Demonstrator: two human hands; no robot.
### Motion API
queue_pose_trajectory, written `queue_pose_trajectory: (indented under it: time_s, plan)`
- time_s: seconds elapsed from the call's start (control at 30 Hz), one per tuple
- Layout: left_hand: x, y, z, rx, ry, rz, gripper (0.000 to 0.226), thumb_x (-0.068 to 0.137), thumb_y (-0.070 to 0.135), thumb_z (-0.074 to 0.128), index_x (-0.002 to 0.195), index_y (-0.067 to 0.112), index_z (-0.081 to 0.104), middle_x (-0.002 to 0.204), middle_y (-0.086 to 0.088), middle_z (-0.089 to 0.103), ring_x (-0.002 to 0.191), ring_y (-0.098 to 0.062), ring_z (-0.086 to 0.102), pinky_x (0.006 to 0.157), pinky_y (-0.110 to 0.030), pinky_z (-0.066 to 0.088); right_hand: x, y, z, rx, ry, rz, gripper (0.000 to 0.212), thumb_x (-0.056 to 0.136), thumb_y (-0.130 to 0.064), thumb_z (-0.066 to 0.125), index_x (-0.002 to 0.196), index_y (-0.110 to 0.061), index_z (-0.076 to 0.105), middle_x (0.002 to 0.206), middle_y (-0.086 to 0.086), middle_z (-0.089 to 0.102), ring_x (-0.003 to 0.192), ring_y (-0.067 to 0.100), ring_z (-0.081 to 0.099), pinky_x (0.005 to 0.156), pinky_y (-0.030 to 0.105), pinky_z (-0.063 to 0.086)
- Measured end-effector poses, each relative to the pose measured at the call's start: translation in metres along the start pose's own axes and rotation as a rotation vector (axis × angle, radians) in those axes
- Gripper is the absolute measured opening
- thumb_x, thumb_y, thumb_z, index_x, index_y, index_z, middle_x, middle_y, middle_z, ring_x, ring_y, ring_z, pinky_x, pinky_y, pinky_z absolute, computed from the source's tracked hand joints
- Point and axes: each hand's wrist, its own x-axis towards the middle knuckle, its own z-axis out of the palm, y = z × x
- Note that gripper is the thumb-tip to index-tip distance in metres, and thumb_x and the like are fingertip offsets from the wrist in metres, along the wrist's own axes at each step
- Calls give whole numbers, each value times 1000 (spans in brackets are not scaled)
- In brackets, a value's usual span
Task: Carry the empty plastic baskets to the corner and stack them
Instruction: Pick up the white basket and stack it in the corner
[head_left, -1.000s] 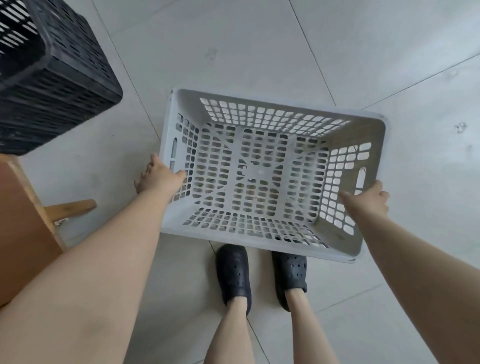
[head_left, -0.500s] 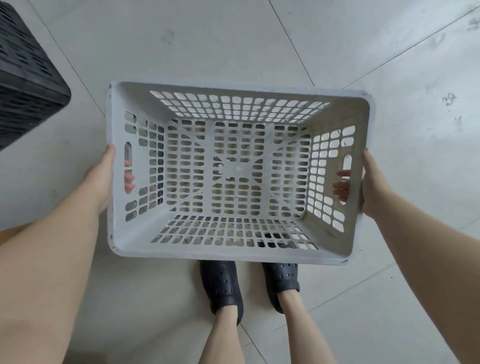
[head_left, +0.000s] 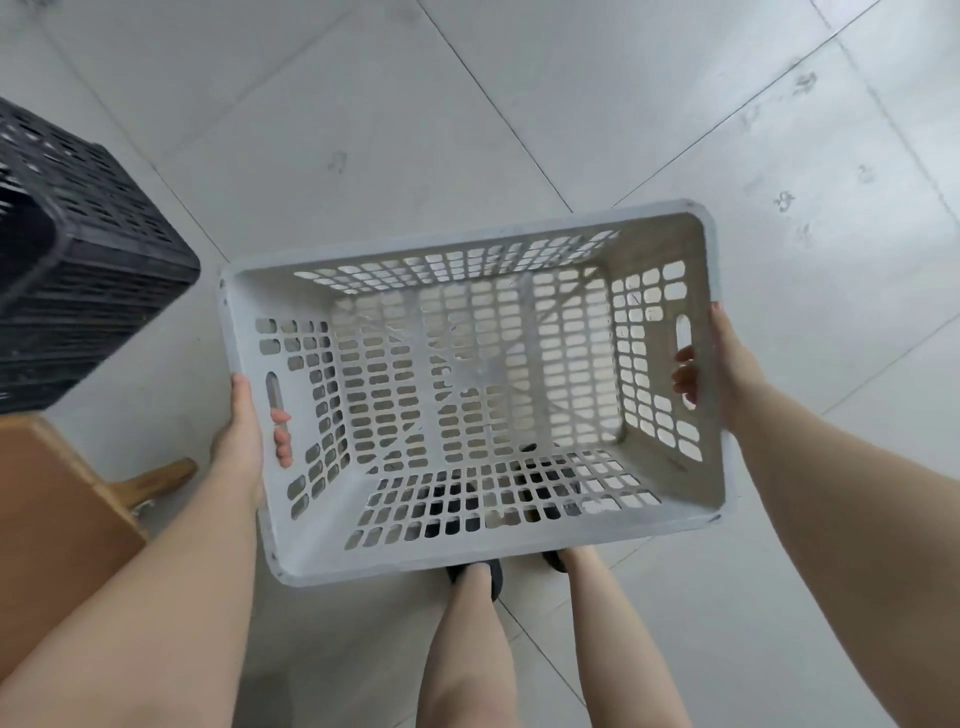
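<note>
I hold an empty grey perforated plastic basket (head_left: 244, 332) in the air over the floor, its open top facing me. My left hand (head_left: 241, 441) grips its left end, fingertips poking in through the handle slot. My right hand (head_left: 727, 364) grips the right end the same way, fingers curled through that slot. A black slatted plastic basket (head_left: 88, 270) stands at the left edge, partly out of frame.
Pale grey floor tiles (head_left: 415, 130) spread ahead and to the right. A brown wooden piece of furniture (head_left: 57, 519) with a projecting leg sits low on the left, under the black basket. My legs and dark shoes show below the grey basket.
The grey basket has shifted right and lower in view and turned slightly. The black basket and the wooden furniture have come back into view on the left. Both grips are unchanged.
</note>
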Motion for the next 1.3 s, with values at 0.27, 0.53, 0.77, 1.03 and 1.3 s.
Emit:
queue_pose_trajectory:
  time_s: [0.27, 0.53, 0.77, 1.03, 1.3]
  plan:
    - [-152, 48, -57, 29, 6, 79, 68, 77, 81, 37, 67, 16, 49, 55, 0, 43, 45, -18, 35, 46, -30, 33, -142, -25, -80, 38, 55, 19, 74, 69, -79, 39, 70, -7, 54, 59, 11, 51, 50, 23, 47, 50, 28, 31]
    - [-286, 100, -89, 83, -76, 155, 69, 81, 76, 35, 71, 10, 51, 60, -5, 45, 49, -19, 36, 46, -29, 31, -261, -37, -176, 160, 91, 0, 70, 80, -74, 39, 70, -6, 54, 60, 12, 51, 51, 23, 46, 51, 29, 31]
    - [-380, 132, -56, 138, -155, 307, 67, 87, 70, 36, 79, 6, 51, 62, -8, 43, 51, -19, 33, 49, -29, 29, -299, -34, -250, 316, 187, -20, 69, 77, -74, 47, 69, -5, 56, 60, 14, 53, 51, 26, 48, 51, 28, 37]
    - [-455, 157, 10, 163, -179, 481, 67, 87, 71, 34, 79, 7, 53, 65, -8, 49, 55, -19, 42, 54, -30, 38, -290, -49, -336, 433, 144, -58, 74, 79, -79, 36, 70, -7, 50, 58, 11, 44, 48, 22, 41, 48, 27, 32]
    - [-507, 164, 89, 157, -150, 594, 62, 90, 64, 40, 72, 6, 54, 67, -9, 52, 54, -19, 42, 55, -30, 39, -279, -50, -405, 521, 287, -95, 72, 78, -76, 44, 67, -6, 56, 54, 11, 50, 45, 23, 44, 47, 27, 36]
